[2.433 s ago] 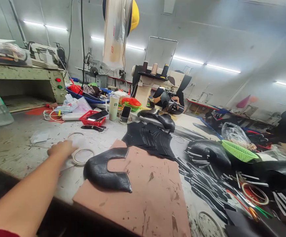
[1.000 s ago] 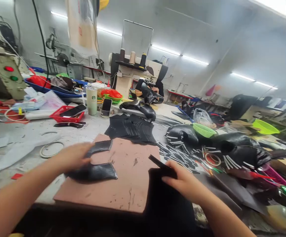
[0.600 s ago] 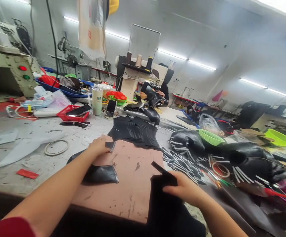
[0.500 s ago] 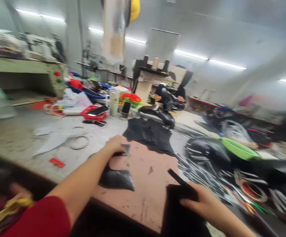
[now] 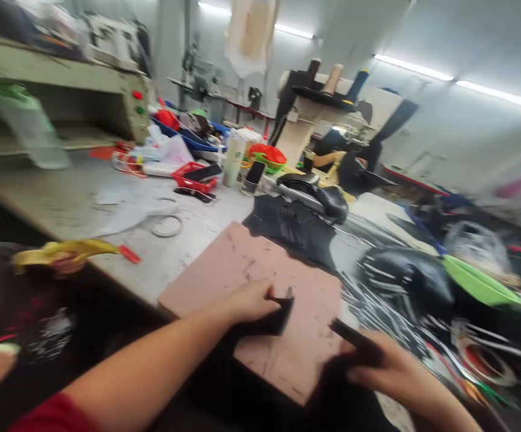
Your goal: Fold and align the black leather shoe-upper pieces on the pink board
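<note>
Left hand (image 5: 255,300): thumb and fingers clamped on one end of a black, leather-like piece (image 5: 280,318). The piece lies above the near part of a flat, dusty-pink board (image 5: 215,264) with dark scuffs; contact between the two cannot be told. Its other end is lost in shadow below the forearm.

Right hand (image 5: 384,363): blurred; fingers and thumb closed on a thin, dark, folded strip (image 5: 354,341) just beside the board's right edge. Black material hangs below that hand; whether it joins the strip is unclear.

Bench: overlapping matt-black cut pieces (image 5: 294,225) along the board's far edge; thin pale ring (image 5: 166,233) to the left; small red rectangular piece (image 5: 129,254) at the bench edge. Lower left: another person's hand (image 5: 66,263) on a long yellow item (image 5: 93,246), its details smeared.
</note>
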`<act>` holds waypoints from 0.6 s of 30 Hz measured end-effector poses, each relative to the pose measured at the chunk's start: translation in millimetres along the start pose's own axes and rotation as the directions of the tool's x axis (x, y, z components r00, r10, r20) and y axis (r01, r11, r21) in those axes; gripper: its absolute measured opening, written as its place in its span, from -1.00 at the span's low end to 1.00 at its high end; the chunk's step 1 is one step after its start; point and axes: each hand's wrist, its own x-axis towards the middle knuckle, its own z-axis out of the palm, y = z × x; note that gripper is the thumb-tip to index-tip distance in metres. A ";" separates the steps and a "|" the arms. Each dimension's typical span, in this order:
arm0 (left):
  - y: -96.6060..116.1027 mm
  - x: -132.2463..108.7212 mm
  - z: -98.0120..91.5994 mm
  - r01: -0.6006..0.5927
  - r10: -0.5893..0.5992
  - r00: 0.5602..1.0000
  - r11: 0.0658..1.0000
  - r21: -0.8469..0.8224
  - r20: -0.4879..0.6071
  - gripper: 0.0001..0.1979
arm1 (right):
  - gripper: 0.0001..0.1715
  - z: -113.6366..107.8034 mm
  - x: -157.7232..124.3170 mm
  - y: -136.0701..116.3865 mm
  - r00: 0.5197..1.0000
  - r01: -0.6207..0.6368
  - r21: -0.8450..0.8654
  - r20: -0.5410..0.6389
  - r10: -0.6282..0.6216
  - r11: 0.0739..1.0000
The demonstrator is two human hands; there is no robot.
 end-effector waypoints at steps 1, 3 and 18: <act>1.5 4.0 -4.2 -0.022 0.024 0.999 0.999 -0.046 0.031 -0.90 | -0.81 -0.6 6.3 -1.8 1.000 0.008 0.054 0.029 -0.009 0.999; 4.8 12.4 -11.4 -0.051 0.062 0.994 0.991 -0.126 0.090 -0.93 | -0.81 -2.7 16.9 -0.2 0.999 0.021 0.164 0.022 -0.025 0.986; 8.4 18.8 -21.6 -0.141 0.164 0.986 0.911 0.387 -0.029 -0.53 | -0.52 29.3 19.3 43.9 0.934 -0.040 0.573 -0.271 0.235 0.819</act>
